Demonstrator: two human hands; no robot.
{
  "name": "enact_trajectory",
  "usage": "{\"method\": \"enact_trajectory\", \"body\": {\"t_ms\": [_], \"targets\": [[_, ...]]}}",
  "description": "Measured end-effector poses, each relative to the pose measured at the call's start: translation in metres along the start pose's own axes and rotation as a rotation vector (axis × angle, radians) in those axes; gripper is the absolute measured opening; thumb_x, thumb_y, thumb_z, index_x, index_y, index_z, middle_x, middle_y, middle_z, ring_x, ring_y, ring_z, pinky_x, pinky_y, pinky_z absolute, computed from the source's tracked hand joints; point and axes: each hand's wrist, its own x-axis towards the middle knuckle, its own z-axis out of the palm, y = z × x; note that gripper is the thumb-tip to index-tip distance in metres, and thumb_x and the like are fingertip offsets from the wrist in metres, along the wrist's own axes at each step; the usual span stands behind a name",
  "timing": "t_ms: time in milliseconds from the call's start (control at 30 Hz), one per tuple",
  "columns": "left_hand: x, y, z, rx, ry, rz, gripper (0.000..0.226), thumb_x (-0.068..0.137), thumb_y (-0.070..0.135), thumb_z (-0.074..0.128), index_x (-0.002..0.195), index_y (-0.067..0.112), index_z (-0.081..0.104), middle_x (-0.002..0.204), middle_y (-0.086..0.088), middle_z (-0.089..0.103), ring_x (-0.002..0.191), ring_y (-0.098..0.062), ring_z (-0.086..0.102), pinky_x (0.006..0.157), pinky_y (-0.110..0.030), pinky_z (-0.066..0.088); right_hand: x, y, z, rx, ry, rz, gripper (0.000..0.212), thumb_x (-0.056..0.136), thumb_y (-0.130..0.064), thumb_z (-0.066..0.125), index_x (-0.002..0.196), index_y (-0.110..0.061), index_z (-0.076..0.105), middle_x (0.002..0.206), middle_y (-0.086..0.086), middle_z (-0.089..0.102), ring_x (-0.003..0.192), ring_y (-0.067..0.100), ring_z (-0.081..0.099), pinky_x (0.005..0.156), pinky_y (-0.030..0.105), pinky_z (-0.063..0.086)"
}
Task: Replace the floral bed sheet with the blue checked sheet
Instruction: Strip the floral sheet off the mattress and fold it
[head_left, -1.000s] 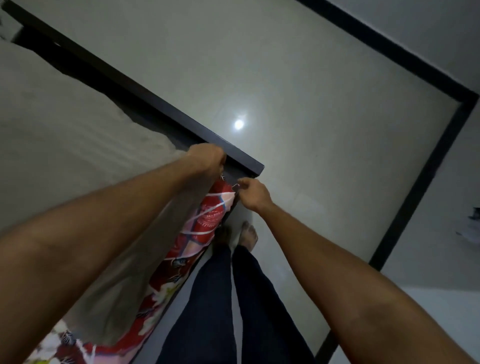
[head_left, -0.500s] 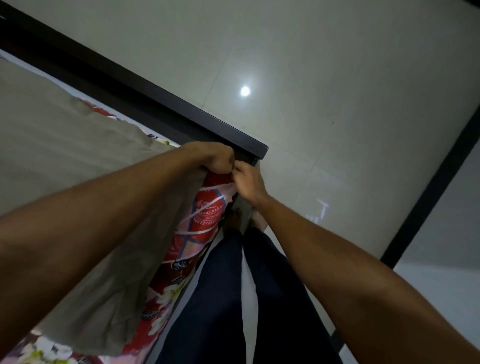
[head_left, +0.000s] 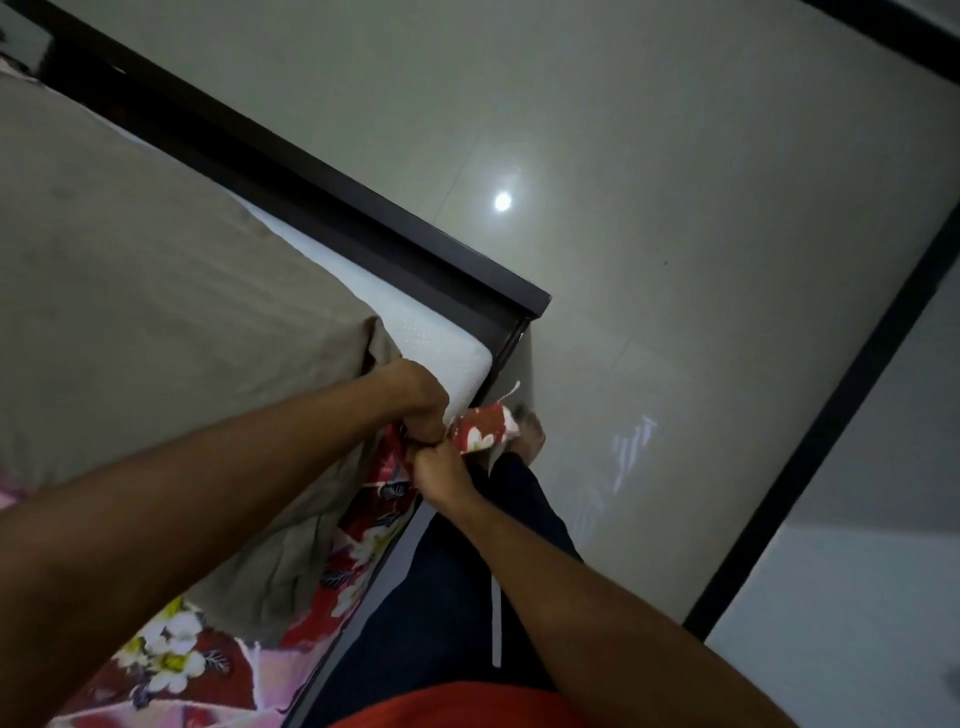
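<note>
The floral sheet (head_left: 478, 435) is now off the bed's near corner: 0.5 s ago it still wrapped that corner, and now the white mattress (head_left: 434, 340) shows bare there, beside the dark bed frame (head_left: 363, 210). Both hands have drawn back from the frame's corner toward the person. The left hand (head_left: 420, 402) is a fist, fingers curled round the sheet's bunched corner, which sticks out to its right. The right hand (head_left: 441, 474) touches it from just below, fingers curled on the same cloth. The rest of the floral sheet hangs down the mattress side, under a grey cover (head_left: 156, 280) that drapes over the bed. A bare foot (head_left: 531, 441) stands on the floor (head_left: 701, 260).
</note>
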Motion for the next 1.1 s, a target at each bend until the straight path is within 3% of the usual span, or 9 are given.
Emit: {"method": "enact_trajectory", "body": {"t_ms": [133,200,267,333,433,500,667,867,1100], "targets": [[-0.008,0.004,0.034,0.241,0.028,-0.009,0.035,0.091,0.037,0.057,0.116,0.014,0.063,0.106,-0.004,0.065,0.097,-0.022,0.062,0.082,-0.038,0.047,-0.019,-0.004,0.029,0.12,-0.191,0.134,0.028,0.098,-0.015,0.048,0.071,-0.017,0.055,0.066,0.0,0.056,0.06,0.013,0.049,0.055,0.022,0.04],[-0.004,0.006,0.045,0.285,0.153,0.021,0.035,0.093,0.035,0.056,0.123,0.016,0.061,0.118,-0.005,0.065,0.104,-0.023,0.062,0.08,-0.04,0.044,-0.011,0.003,0.03,0.104,-0.245,0.185,0.025,0.096,-0.021,0.054,0.071,-0.016,0.059,0.065,0.0,0.061,0.056,0.012,0.054,0.052,0.021,0.042],[0.004,0.008,0.05,0.275,0.301,0.058,0.036,0.093,0.032,0.058,0.126,0.017,0.057,0.12,-0.007,0.062,0.102,-0.023,0.06,0.076,-0.038,0.042,0.004,0.015,0.023,-0.03,-0.184,0.097,0.015,0.091,-0.028,0.06,0.085,-0.016,0.066,0.081,0.002,0.069,0.07,0.014,0.064,0.065,0.028,0.055],[0.017,0.011,0.055,0.168,0.45,0.081,0.046,0.089,0.035,0.065,0.129,0.018,0.051,0.123,-0.007,0.058,0.11,-0.026,0.057,0.085,-0.038,0.045,0.025,0.034,0.013,-0.265,0.029,-0.006,0.017,0.087,-0.03,0.062,0.093,-0.015,0.067,0.095,0.008,0.07,0.08,0.022,0.066,0.071,0.036,0.057],[0.031,0.018,0.066,-0.099,0.529,0.083,0.048,0.091,0.035,0.062,0.131,0.017,0.043,0.124,-0.01,0.055,0.117,-0.031,0.052,0.089,-0.041,0.045,0.022,0.031,-0.013,-0.422,0.307,-0.102,0.012,0.086,-0.013,0.058,0.081,-0.003,0.063,0.091,0.007,0.059,0.079,0.022,0.055,0.068,0.026,0.035],[0.037,0.022,0.07,-0.176,0.58,0.063,0.044,0.092,0.033,0.06,0.129,0.014,0.044,0.124,-0.012,0.054,0.119,-0.032,0.05,0.088,-0.04,0.045,0.023,0.033,-0.026,-0.447,0.272,-0.081,0.011,0.088,-0.01,0.058,0.087,-0.003,0.066,0.087,0.001,0.051,0.083,0.018,0.053,0.067,0.023,0.025],[0.033,0.025,0.061,-0.317,0.762,0.131,0.033,0.088,0.028,0.061,0.117,0.014,0.057,0.114,-0.01,0.056,0.107,-0.031,0.055,0.085,-0.041,0.048,0.033,0.04,-0.05,-0.426,0.288,-0.006,0.019,0.077,-0.046,0.045,0.08,-0.045,0.064,0.094,-0.007,0.072,0.091,0.022,0.066,0.082,0.035,0.052],[-0.004,0.008,0.029,-0.954,1.137,0.247,0.016,0.087,0.016,0.063,0.101,0.012,0.07,0.095,-0.003,0.069,0.086,-0.019,0.064,0.078,-0.038,0.055,0.015,-0.012,-0.096,-0.385,0.311,-0.098,0.013,0.089,-0.019,0.058,0.087,-0.027,0.067,0.1,0.001,0.073,0.096,0.022,0.065,0.078,0.03,0.046],[-0.048,-0.05,-0.016,-1.071,1.277,0.055,0.016,0.09,0.016,0.063,0.103,0.015,0.071,0.101,-0.002,0.068,0.091,-0.017,0.063,0.081,-0.033,0.053,0.013,-0.124,-0.155,-0.512,0.287,-0.27,0.013,0.088,-0.019,0.06,0.09,-0.024,0.071,0.093,-0.003,0.072,0.088,0.018,0.067,0.081,0.033,0.054]]}}
